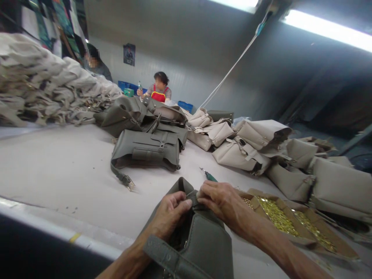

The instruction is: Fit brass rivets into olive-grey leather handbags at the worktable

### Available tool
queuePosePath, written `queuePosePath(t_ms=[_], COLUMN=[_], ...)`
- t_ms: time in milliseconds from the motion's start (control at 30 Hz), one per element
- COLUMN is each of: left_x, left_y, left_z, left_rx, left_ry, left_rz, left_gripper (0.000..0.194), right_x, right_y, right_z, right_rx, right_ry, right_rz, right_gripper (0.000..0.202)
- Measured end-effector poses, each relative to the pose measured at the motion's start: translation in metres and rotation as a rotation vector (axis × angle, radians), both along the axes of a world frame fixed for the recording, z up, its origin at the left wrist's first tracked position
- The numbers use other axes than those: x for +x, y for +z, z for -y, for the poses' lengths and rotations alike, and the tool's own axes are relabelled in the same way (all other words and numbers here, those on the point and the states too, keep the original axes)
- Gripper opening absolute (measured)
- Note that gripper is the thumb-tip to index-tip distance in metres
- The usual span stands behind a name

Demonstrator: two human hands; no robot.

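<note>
A dark grey-green bag [207,240] lies at the bottom centre, its opening and a strap with holes facing me. My left hand [171,213] grips the bag's upper edge, thumb and fingers pressed on it. My right hand [216,197] is closed on a strap piece at the same edge, right beside the left; its fingertips are partly hidden. Just beyond my right hand lies a tool with a green handle [210,177], touched by neither hand.
Finished-looking dark bags [148,149] lie ahead, with beige bags [244,155] to the right. Boxes of gold-coloured hardware [276,217] stand beside my right forearm. White material [43,81] is heaped at left. Two people sit at the back, one in a red apron [158,96].
</note>
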State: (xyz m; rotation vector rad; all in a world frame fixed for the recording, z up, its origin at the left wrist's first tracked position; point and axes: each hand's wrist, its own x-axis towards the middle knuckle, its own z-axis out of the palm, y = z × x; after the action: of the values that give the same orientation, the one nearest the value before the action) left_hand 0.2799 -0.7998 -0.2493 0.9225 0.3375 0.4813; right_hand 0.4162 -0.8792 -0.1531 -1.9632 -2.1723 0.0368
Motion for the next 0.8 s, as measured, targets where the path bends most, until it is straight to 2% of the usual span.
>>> queuePosePath(t_ms=[100,167,300,367,467,567,633,700,800], left_x=[0.0,-0.001,-0.002,-0.001,-0.001,-0.001,-0.002,-0.003,-0.003], left_y=[-0.001,-0.001,0.001,0.001,0.001,0.004,0.008,0.01,0.009], left_z=[-0.001,-0.001,0.001,0.001,0.002,0.003,0.004,0.005,0.005], left_rx=[0.016,0.03,0.05,0.07,0.118,0.15,0.127,0.067,0.011], left_ry=[-0.014,-0.024,-0.002,0.008,0.028,0.031,0.014,-0.011,-0.025], left_rz=[-0.011,-0.018,-0.048,-0.063,-0.094,-0.115,-0.103,-0.08,-0.047], left_gripper=[0.048,0.049,0.046,0.046,0.047,0.049,0.049,0.047,0.042], right_x=[0.005,0.009,0.016,0.016,0.012,0.009,0.009,0.008,0.006], right_y=[0.006,0.009,0.005,-0.002,-0.012,-0.018,-0.02,-0.024,-0.031], right_z=[-0.004,-0.005,-0.005,-0.004,-0.001,0.003,0.005,0.006,0.005], right_rx=[-0.072,-0.08,-0.048,-0.03,-0.019,0.008,0.056,0.136,0.264], right_ry=[0.011,0.073,0.191,0.114,-0.1,-0.209,-0.166,-0.067,-0.008], right_rz=[0.005,-0.007,-0.157,-0.302,-0.488,-0.549,-0.541,-0.538,-0.602], right_gripper=[0.011,0.006,0.012,0.013,0.016,0.012,0.006,0.005,0.011])
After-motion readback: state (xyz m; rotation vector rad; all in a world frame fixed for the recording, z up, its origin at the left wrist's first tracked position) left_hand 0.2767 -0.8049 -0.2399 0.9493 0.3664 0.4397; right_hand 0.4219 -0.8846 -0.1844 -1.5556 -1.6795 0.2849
